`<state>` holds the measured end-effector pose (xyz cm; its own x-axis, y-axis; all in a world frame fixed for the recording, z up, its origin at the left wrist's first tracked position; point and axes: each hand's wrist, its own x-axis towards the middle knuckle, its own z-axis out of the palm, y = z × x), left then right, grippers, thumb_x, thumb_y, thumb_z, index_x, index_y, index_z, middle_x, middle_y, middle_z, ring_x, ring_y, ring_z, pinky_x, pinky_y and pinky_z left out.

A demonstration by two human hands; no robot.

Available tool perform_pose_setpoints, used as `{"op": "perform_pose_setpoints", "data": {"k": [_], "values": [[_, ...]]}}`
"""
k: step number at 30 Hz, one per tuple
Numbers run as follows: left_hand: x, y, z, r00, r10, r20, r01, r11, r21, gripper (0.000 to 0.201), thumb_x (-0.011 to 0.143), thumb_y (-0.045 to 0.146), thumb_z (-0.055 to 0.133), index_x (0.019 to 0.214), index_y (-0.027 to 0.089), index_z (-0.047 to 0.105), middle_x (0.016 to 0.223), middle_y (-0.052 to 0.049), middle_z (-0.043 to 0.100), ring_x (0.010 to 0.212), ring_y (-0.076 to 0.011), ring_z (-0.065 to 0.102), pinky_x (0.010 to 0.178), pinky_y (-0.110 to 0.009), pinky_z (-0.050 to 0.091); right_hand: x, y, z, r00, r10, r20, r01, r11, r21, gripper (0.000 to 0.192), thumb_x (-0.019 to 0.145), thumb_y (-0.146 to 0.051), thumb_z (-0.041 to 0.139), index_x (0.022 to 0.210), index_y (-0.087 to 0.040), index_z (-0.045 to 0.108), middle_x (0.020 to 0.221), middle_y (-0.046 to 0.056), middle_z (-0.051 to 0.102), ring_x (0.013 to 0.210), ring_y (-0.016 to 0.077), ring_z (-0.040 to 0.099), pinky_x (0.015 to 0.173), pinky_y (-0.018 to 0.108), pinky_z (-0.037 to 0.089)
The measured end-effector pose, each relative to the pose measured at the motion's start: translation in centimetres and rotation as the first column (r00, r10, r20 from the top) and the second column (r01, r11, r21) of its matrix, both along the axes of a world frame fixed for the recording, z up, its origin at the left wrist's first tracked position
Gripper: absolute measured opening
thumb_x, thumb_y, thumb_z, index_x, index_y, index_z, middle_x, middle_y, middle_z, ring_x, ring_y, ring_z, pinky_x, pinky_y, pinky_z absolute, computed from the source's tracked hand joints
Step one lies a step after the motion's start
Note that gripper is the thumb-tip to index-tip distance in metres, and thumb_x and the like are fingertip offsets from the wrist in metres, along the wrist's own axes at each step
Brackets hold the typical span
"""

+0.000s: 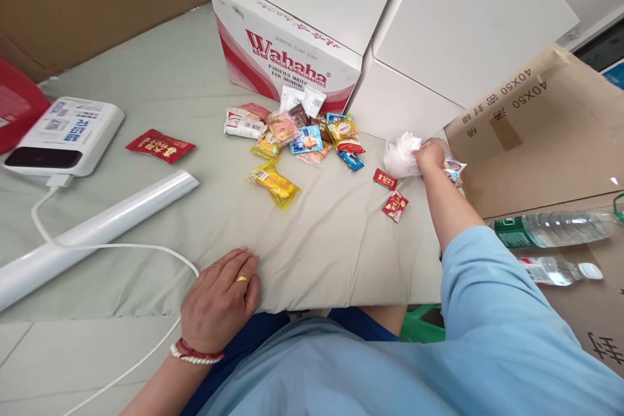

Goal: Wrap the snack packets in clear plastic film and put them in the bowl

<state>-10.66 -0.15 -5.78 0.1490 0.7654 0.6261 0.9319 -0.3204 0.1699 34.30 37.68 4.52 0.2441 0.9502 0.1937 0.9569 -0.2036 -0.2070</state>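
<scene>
The left hand (219, 302) lies slack; the right hand (429, 156) clutches a plastic bag (400, 156) that, if dragged, could scatter red packets (385, 179) beside it.

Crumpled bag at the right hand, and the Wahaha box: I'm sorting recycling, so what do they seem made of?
Crumpled bag: probably thin plastic film, whitish, translucent, judging by its fine wrinkles.
Wahaha box: likely printed cardboard, smooth, given flat panels and straight edges.

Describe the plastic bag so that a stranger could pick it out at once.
Find the Wahaha box at the back of the table. To its right, the right hand touches the bag. Whitish and crumpled, it stands out from the two small red packets nearby.
</scene>
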Motion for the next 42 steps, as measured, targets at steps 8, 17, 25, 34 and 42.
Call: {"op": "perform_pose_setpoints", "data": {"k": [8, 17, 25, 34, 42], "values": [[0.1, -0.1, -0.2, 1.0, 0.005, -0.01, -0.005, 1.0, -0.002, 0.031, 0.083, 0.008, 0.066, 0.113, 0.017, 0.066, 0.109, -0.01, 0.078, 0.104, -0.0285, 0.075, 0.087, -0.039, 0.056, -2.4, -3.1, 1.3, 0.878, -0.046, -0.476, 0.107, 0.989, 0.103, 0.019, 0.075, -0.023, 0.064, 0.072, -0.025, 0.045, 0.06, -0.005, 0.045, 0.06, 0.0157, 0.047, 0.057, 0.029, 0.044], [0.7, -0.7, 0.9, 0.917, 0.023, 0.399, 0.024, 0.993, -0.112, 0.014, 0.094, 0.015, 0.061, 0.102, 0.018, 0.072, 0.104, -0.009, 0.076, 0.099, -0.0223, 0.072, 0.088, -0.035, 0.055, -6.6, -14.0, 5.3, 0.202, 0.219, -0.954, -0.024, 0.975, 0.219, 0.047, 0.067, -0.031, 0.082, 0.074, -0.025, 0.036, 0.057, -0.012, 0.032, 0.041, 0.0048, 0.022, 0.036, 0.017, 0.017], [7.0, -1.0, 3.5, 0.203, 0.346, 0.916, 0.595, 0.7, -0.396, 0.044, 0.088, 0.054, 0.07, 0.112, 0.017, 0.069, 0.081, -0.002, 0.068, 0.057, -0.0105, 0.053, 0.055, -0.026, 0.043, -18.9, -31.8, -4.4, 0.002, -0.048, -0.999, -0.276, 0.96, -0.046, 0.044, 0.068, -0.046, 0.09, 0.083, -0.025, 0.055, 0.055, -0.011, 0.044, 0.041, 0.005, 0.023, 0.04, 0.021, 0.015], [7.8, -0.3, 3.3, 0.046, 0.432, 0.901, 0.617, 0.697, -0.366, 0.048, 0.072, 0.062, 0.083, 0.081, 0.018, 0.066, 0.064, 0.004, 0.06, 0.055, -0.0086, 0.045, 0.052, -0.023, 0.034, -19.4, -35.3, -5.3, 0.306, 0.187, -0.933, -0.323, 0.943, 0.083, 0.024, 0.082, -0.047, 0.079, 0.093, -0.029, 0.067, 0.076, -0.003, 0.058, 0.055, 0.013, 0.038, 0.052, 0.027, 0.033], [7.8, -0.6, 3.1, 0.108, 0.4, 0.91, 0.638, 0.674, -0.372, 0.043, 0.076, 0.057, 0.081, 0.086, 0.016, 0.072, 0.062, 0.003, 0.058, 0.054, -0.0086, 0.044, 0.054, -0.024, 0.034, -20.1, -35.9, -5.7, 0.34, 0.283, -0.897, -0.539, 0.84, 0.061, 0.014, 0.089, -0.043, 0.075, 0.089, -0.03, 0.071, 0.058, -0.006, 0.044, 0.054, 0.0141, 0.037, 0.057, 0.029, 0.033]]}}
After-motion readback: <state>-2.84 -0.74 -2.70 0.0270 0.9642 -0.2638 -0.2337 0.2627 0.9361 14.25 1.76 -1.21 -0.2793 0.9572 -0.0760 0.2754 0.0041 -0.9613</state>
